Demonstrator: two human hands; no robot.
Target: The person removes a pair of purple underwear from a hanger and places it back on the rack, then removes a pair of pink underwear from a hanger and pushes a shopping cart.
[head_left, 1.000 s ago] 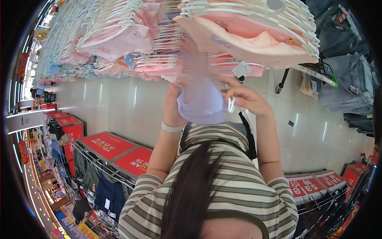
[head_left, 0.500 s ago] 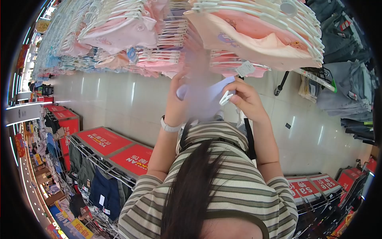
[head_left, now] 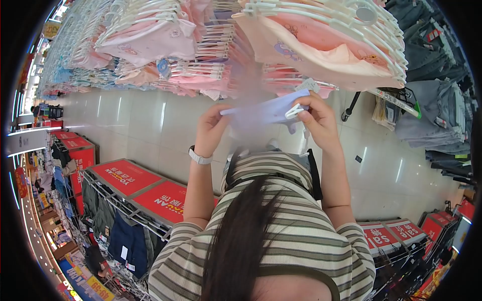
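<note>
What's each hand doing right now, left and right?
Left hand: closed, pinching one end of the lavender garment.
Right hand: closed on the garment's other end, at a white hanger clip.

Glossy tiled floor (head_left: 150, 135); clothes racks (head_left: 135, 200) standing on it.

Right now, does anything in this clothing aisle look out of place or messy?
Nothing stands out. The left hand and right hand hold a lavender garment stretched flat between them, with a white clip hanger at its right end. The pink garments hang in even rows.
</note>
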